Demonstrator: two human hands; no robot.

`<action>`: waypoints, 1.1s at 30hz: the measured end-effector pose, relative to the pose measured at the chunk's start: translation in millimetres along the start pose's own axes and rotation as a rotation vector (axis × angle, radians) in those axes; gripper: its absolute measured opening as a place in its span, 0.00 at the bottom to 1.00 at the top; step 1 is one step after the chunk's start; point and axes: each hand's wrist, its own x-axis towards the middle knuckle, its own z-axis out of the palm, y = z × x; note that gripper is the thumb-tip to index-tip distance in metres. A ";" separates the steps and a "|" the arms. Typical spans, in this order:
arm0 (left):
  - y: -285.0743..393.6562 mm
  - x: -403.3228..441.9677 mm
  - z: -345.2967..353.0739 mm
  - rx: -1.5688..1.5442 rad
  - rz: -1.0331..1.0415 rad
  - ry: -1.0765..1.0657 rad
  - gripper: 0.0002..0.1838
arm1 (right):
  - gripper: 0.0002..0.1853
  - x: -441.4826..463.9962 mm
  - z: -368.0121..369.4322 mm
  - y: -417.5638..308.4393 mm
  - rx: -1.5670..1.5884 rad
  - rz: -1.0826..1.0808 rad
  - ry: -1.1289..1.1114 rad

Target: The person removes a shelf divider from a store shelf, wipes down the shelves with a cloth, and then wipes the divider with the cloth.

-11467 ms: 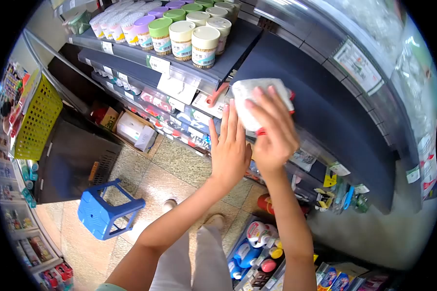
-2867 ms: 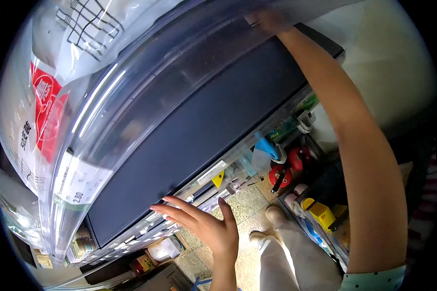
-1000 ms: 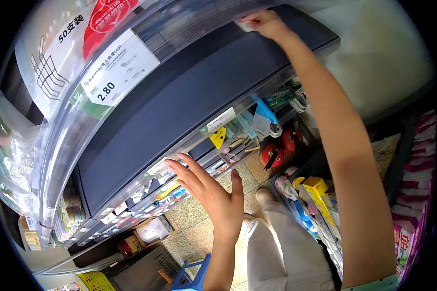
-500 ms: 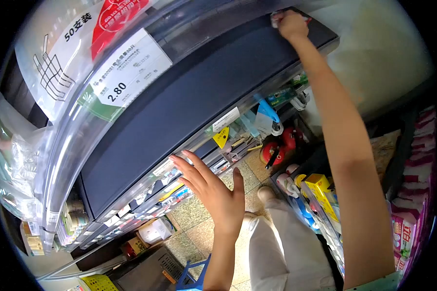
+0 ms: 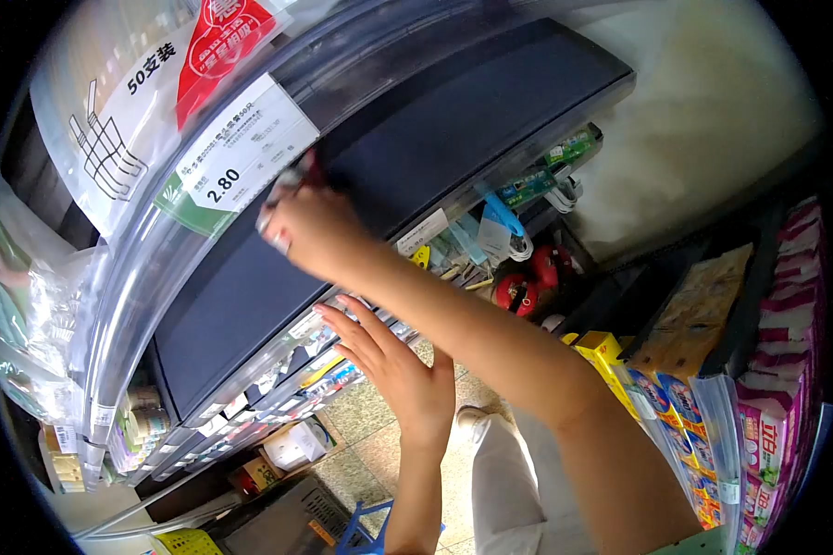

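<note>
My right hand (image 5: 313, 229) is closed around a cloth (image 5: 287, 185), of which white and dark red parts show, blurred by motion. It is over the dark shelf (image 5: 416, 139), near the clear plastic edge of the upper shelf and its 2.80 price label (image 5: 241, 153). Lower down, my left hand (image 5: 389, 370) has its fingers stretched out, with the fingertips at the clear front edge of the dark shelf. Nothing is in it. My right forearm crosses just above it.
Bagged straws (image 5: 111, 120) sit on the upper shelf at the left. Lower shelves hold small packaged goods, and red fire extinguishers (image 5: 516, 292) stand beyond them. Pink packages (image 5: 768, 425) line the right side. Below are a blue stool (image 5: 366, 527) and a white box (image 5: 296, 446).
My right hand has swept the cloth from the far right end of the dark shelf toward its left part. My left hand has stayed near the shelf's front edge.
</note>
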 end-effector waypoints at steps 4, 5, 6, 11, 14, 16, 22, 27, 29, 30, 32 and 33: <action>1.0 -1.7 -1.5 0.011 -0.009 0.005 0.57 | 0.08 -12.3 -8.0 -9.8 0.197 -0.137 -0.203; 3.0 -1.4 -1.4 0.008 -0.018 0.008 0.57 | 0.09 -11.6 -14.9 -2.9 0.185 -0.140 -0.242; 4.7 -0.9 -1.1 0.006 -0.016 0.008 0.57 | 0.11 -10.3 -24.4 4.5 0.172 -0.142 -0.282; 13.9 -0.6 -1.5 0.002 -0.016 0.004 0.56 | 0.14 14.3 -112.9 79.0 -0.063 0.090 -0.157; 16.3 -2.0 -1.4 -0.012 0.005 0.010 0.56 | 0.13 30.2 -161.7 168.0 -0.180 0.148 0.018; 18.5 -3.7 -2.9 -0.021 -0.006 -0.002 0.56 | 0.16 34.6 -192.9 218.8 -0.367 0.222 0.130; 15.1 -9.9 -8.4 -0.040 -0.017 -0.001 0.56 | 0.15 20.5 -269.7 230.5 -0.752 0.694 0.289; 6.3 -17.4 -18.1 -0.033 -0.031 0.015 0.55 | 0.15 21.4 -259.7 196.8 -0.942 0.783 0.275; 4.1 -20.4 -23.7 -0.036 -0.052 0.014 0.55 | 0.15 17.9 -248.5 184.1 -1.033 0.771 0.224; 3.5 -21.8 -25.7 -0.040 -0.062 0.013 0.55 | 0.15 16.9 -241.9 174.8 -1.067 0.756 0.186; -0.1 -24.7 -27.3 -0.038 -0.073 0.018 0.54 | 0.14 16.3 -225.6 152.6 -1.139 0.729 0.112; -2.2 -25.9 -28.1 -0.037 -0.079 0.021 0.54 | 0.13 16.4 -212.4 147.0 -1.200 0.685 0.145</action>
